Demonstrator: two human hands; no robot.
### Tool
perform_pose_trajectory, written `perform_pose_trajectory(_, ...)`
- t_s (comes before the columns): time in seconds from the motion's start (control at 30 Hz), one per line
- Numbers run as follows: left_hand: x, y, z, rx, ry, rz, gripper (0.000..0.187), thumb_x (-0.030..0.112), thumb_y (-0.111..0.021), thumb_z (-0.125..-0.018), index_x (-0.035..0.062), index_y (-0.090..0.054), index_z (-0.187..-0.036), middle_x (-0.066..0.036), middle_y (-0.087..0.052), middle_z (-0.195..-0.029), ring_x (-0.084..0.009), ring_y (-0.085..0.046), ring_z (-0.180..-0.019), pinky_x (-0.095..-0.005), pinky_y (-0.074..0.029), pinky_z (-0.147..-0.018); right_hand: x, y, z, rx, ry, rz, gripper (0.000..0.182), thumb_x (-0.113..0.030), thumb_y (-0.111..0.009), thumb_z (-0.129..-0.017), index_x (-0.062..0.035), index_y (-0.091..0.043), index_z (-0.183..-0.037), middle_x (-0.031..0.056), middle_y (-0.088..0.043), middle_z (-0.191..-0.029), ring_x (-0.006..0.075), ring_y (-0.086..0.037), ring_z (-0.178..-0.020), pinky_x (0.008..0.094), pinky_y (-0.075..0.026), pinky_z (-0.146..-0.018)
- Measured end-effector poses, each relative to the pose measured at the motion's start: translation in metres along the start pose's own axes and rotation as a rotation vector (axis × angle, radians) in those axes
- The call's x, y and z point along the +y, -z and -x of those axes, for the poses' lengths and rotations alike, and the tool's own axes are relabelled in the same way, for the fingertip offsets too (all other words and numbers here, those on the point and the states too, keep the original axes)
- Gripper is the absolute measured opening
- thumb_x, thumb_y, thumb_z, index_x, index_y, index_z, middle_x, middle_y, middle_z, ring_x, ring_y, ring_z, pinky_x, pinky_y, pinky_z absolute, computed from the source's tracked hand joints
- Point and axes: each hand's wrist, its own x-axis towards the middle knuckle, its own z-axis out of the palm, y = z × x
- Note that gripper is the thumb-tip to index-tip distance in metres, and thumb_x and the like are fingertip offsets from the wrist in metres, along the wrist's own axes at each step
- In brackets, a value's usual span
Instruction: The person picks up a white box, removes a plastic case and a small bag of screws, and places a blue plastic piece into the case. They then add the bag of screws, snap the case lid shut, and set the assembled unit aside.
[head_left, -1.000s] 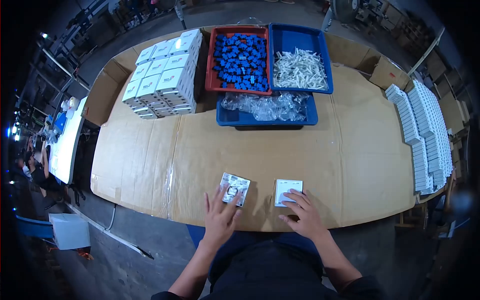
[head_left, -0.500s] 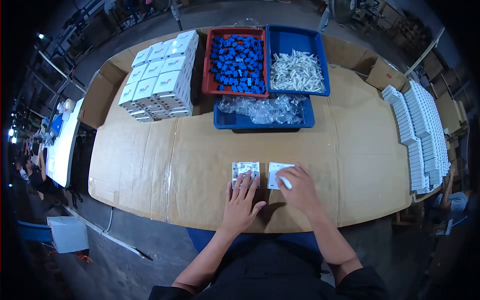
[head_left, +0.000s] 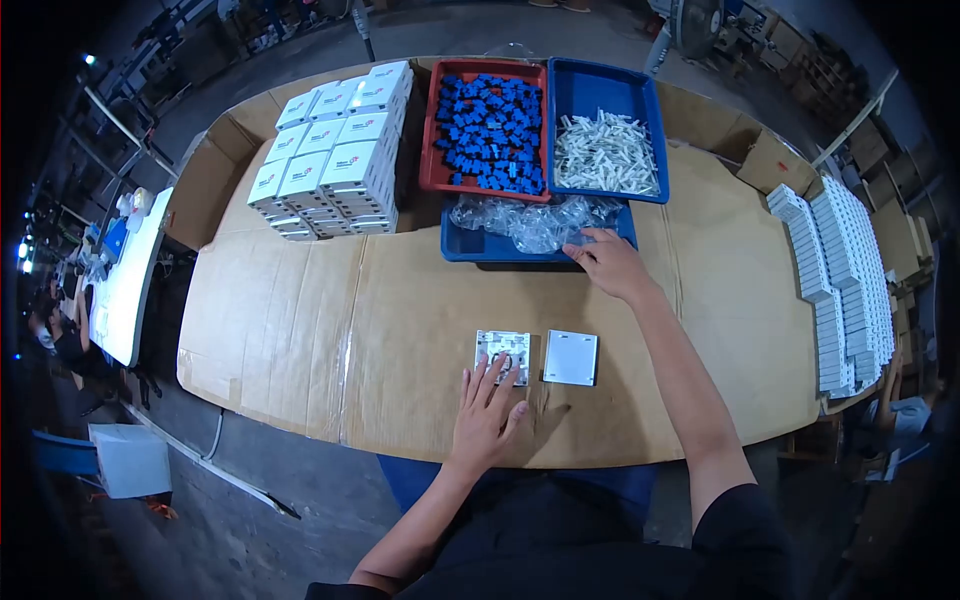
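Note:
My left hand (head_left: 487,420) lies with fingers spread, its fingertips resting on a square white part (head_left: 503,345) with an uneven, detailed inner face. Beside that part, to its right, a flat white square plate (head_left: 571,358) lies untouched on the cardboard. My right hand (head_left: 612,264) reaches over the front right of a blue tray (head_left: 480,248), thumb and fingers apart, its fingertips at the crumpled clear plastic pieces (head_left: 538,222) inside. Whether a piece is between the fingertips is not visible.
Behind the plastic stand a red tray (head_left: 433,165) of blue parts and another blue tray (head_left: 600,82) of small white parts. Stacked white boxes (head_left: 345,165) stand at the left, and rows of white parts (head_left: 845,285) line the right edge. Cardboard (head_left: 400,330) covers the table.
My right hand has moved from the white plate forward to the tray of clear plastic. The white plate now lies uncovered. My left hand stays on the square part.

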Motion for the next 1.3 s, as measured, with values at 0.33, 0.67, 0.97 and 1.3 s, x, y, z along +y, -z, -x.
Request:
perform_pose_trajectory(0.33, -0.001, 0.002, -0.004, 0.100, 0.016, 0.133, 0.044, 0.020, -0.065, -0.100, 0.0096, -0.059, -0.143, -0.011, -0.050, -0.155, -0.0368, -0.033, -0.154, -0.0573, -0.025, -0.125, 0.012, 0.019, 0.007, 0.128, 0.042, -0.224, 0.036, -0.037, -0.058, -0.105, -0.0066, -0.074, -0.117, 0.0136, -0.072, -0.122, 0.0305, -0.065, -0.116, 0.0461, -0.049, -0.098)
perform_pose_trajectory(0.67, 0.001, 0.004, -0.005, 0.187, 0.020, 0.163, 0.036, 0.012, -0.065, -0.097, 0.0062, -0.064, -0.133, -0.013, -0.056, -0.147, -0.0377, -0.042, -0.145, -0.0538, -0.033, -0.121, 0.018, 0.029, 0.006, 0.286, -0.147, -0.647, 0.025, -0.005, -0.069, -0.097, -0.0007, -0.061, -0.121, 0.0123, -0.076, -0.094, 0.0201, -0.071, -0.084, 0.0339, -0.055, -0.082)
perform_pose_trajectory(0.97, 0.034, 0.017, -0.079, 0.224, 0.320, 0.957, 0.028, 0.017, -0.065, -0.104, 0.0024, -0.065, -0.128, -0.008, -0.071, -0.111, -0.0122, -0.063, -0.092, -0.0278, -0.051, -0.083, -0.035, 0.016, 0.064, -0.011, -0.098, -1.405, 0.011, -0.002, -0.061, -0.102, 0.0013, -0.066, -0.112, 0.0068, -0.073, -0.098, 0.0120, -0.068, -0.086, 0.0270, -0.055, -0.081)
perform_pose_trajectory(1.3, 0.039, 0.009, -0.101, 0.307, 0.443, 0.914, 0.022, 0.020, -0.063, -0.107, -0.0002, -0.070, -0.109, 0.002, -0.062, -0.076, -0.0037, -0.053, -0.068, -0.0220, -0.041, -0.061, -0.075, 0.005, 0.115, 0.070, -0.249, -1.197, 0.015, -0.011, -0.063, -0.105, -0.0003, -0.066, -0.115, 0.0042, -0.068, -0.085, 0.0076, -0.061, -0.070, 0.0247, -0.050, -0.064)
